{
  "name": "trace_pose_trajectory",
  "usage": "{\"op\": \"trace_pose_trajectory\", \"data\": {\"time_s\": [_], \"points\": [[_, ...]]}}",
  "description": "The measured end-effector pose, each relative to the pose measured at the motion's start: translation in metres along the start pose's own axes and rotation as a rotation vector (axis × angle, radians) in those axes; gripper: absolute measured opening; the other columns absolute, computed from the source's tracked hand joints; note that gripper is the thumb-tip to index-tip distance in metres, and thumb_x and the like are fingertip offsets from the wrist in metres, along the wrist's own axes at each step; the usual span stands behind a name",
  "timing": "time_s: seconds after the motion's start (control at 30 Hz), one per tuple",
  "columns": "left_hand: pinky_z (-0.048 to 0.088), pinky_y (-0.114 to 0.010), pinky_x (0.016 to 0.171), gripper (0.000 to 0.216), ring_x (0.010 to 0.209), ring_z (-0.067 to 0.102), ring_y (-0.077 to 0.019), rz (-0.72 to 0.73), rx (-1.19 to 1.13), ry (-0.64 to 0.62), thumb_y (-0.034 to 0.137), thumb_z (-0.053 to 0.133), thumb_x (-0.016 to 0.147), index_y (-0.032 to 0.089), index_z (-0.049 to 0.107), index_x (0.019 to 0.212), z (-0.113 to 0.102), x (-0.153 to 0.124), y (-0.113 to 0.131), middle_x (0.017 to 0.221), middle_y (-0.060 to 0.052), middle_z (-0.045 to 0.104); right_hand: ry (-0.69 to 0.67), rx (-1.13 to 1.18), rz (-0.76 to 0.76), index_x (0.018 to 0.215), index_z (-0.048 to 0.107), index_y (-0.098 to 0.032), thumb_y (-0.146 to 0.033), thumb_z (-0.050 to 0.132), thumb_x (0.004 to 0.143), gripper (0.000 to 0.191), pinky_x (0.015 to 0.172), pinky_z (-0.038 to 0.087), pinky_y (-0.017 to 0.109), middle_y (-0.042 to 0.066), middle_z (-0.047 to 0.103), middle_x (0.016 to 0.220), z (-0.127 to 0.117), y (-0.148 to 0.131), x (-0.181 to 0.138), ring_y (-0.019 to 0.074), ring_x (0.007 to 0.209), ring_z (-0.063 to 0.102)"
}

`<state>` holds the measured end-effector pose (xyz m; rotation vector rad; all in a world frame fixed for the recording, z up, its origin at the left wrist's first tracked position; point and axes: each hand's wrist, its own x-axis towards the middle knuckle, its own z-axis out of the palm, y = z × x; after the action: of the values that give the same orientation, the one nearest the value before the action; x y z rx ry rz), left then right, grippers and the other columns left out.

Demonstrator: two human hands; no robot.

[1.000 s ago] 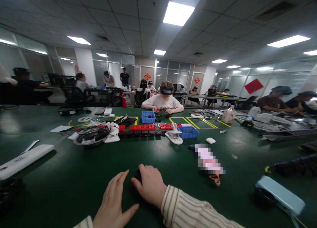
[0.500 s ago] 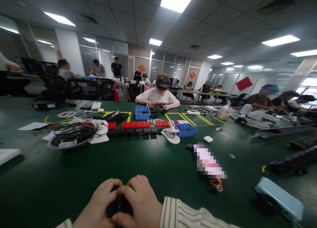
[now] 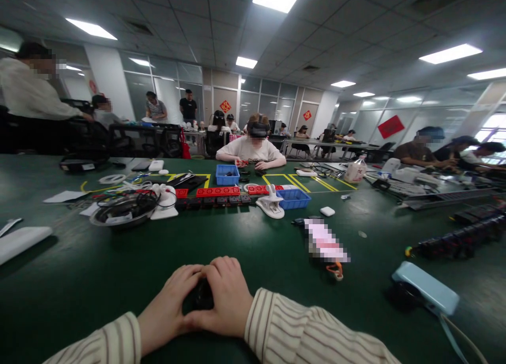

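Close to me, both hands curl around a small, rounded black object at table level. My left hand cups its left side, fingers bent over the far end. From the other side, my right hand wraps over it, with the thumb stretched toward my left hand. Fingertips of the two hands meet or overlap at the top. Most of the object is covered, so its kind cannot be made out.
Beyond lie a metal bowl of cables, red-and-black socket strips, a white clip stand and a blue tray. To the right are a phone and a light blue device. A person sits opposite.
My hands and forearms now appear higher in the view, still around the black object. The table items have shifted slightly in view. At the far left, a person now shows standing.
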<state>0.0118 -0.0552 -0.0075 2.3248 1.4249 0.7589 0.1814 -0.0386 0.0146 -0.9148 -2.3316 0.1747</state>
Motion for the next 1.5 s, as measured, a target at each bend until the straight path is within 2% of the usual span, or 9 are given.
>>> {"op": "trace_pose_trajectory", "data": {"time_s": [0.2,0.37,0.53,0.63,0.73,0.83,0.97,1.2,1.5], "points": [[0.029,-0.047,0.098,0.033,0.099,0.049,-0.0243,0.034,0.078,-0.05,0.02,0.06,0.062,0.021,0.061,0.095,-0.007,0.005,0.014,0.102,-0.006,0.055,-0.087,-0.026,-0.093,0.092,0.053,-0.018,-0.042,0.059,0.071,0.032,0.081,0.034,0.036,0.003,0.056,0.087,-0.007,-0.006,-0.001,0.0184,0.084,0.046],[0.036,-0.043,0.092,0.034,0.099,0.047,-0.0272,0.046,0.078,-0.016,0.036,0.067,0.063,0.02,0.062,0.093,-0.008,0.002,0.013,0.104,-0.007,0.054,0.011,0.013,-0.107,0.114,0.046,-0.019,-0.043,0.058,0.071,0.05,0.101,0.021,0.043,0.006,0.056,0.107,-0.05,-0.01,-0.005,0.0218,0.102,0.046],[0.034,-0.048,0.094,0.036,0.1,0.048,-0.0273,0.019,0.083,-0.002,0.041,0.069,0.063,0.023,0.063,0.094,-0.004,0.0,0.009,0.105,-0.005,0.054,0.499,-0.236,0.637,0.131,0.03,-0.011,-0.06,0.046,0.072,0.079,0.092,0.034,0.046,0.018,0.045,0.123,-0.157,0.045,-0.029,0.0316,0.112,0.043],[0.024,-0.056,0.099,0.049,0.104,0.048,-0.0289,0.053,0.127,0.027,0.046,0.07,0.06,0.023,0.059,0.102,-0.006,0.0,0.007,0.109,-0.007,0.053,0.364,-0.451,1.041,0.137,0.012,-0.003,-0.069,0.048,0.064,0.105,0.094,0.031,0.048,0.025,0.032,0.131,-0.189,0.087,-0.045,0.039,0.119,0.034],[0.014,-0.063,0.099,0.082,0.114,0.039,-0.0358,0.13,0.231,0.237,0.056,0.071,0.051,0.018,0.045,0.119,-0.014,-0.008,0.013,0.122,-0.014,0.044,0.096,-0.479,1.234,0.139,0.005,-0.008,-0.07,0.051,0.06,0.11,0.094,0.03,0.051,0.023,0.024,0.137,-0.18,0.111,-0.052,0.0407,0.119,0.034],[0.008,-0.059,0.103,0.069,0.116,0.038,-0.0324,0.412,0.258,0.359,0.057,0.062,0.063,0.021,0.043,0.119,-0.016,-0.024,0.039,0.123,-0.01,0.045,-0.015,-0.474,1.35,0.139,0.002,-0.012,-0.067,0.053,0.061,0.108,0.092,0.029,0.056,0.022,0.024,0.137,-0.164,0.123,-0.052,0.0407,0.118,0.035],[0.023,-0.044,0.105,0.049,0.119,0.037,-0.0232,0.638,0.127,-0.012,0.039,0.051,0.079,0.025,0.039,0.124,0.016,-0.028,0.097,0.127,-0.005,0.045,-0.05,-0.428,1.39,0.138,-0.004,-0.009,-0.055,0.055,0.066,0.104,0.088,0.035,0.052,0.025,0.033,0.13,-0.161,0.133,-0.055,0.0369,0.116,0.041],[0.02,-0.048,0.105,0.052,0.128,0.024,-0.0277,0.269,0.059,-0.125,0.048,0.034,0.086,0.016,0.042,0.125,0.108,0.075,0.175,0.137,-0.011,0.034,-0.004,-0.481,1.308,0.138,0.001,-0.007,-0.049,0.056,0.067,0.099,0.084,0.04,0.044,0.024,0.039,0.122,-0.162,0.135,-0.065,0.0354,0.108,0.048],[0.016,-0.052,0.104,0.082,0.132,0.01,-0.0295,0.232,0.086,-0.217,0.062,0.034,0.079,0.011,0.013,0.139,0.152,0.142,0.181,0.146,-0.014,0.009,-0.003,-0.634,1.124,0.137,0.009,-0.007,-0.055,0.05,0.069,0.093,0.074,0.044,0.042,0.018,0.045,0.107,-0.157,0.126,-0.079,0.0337,0.093,0.056]]}}
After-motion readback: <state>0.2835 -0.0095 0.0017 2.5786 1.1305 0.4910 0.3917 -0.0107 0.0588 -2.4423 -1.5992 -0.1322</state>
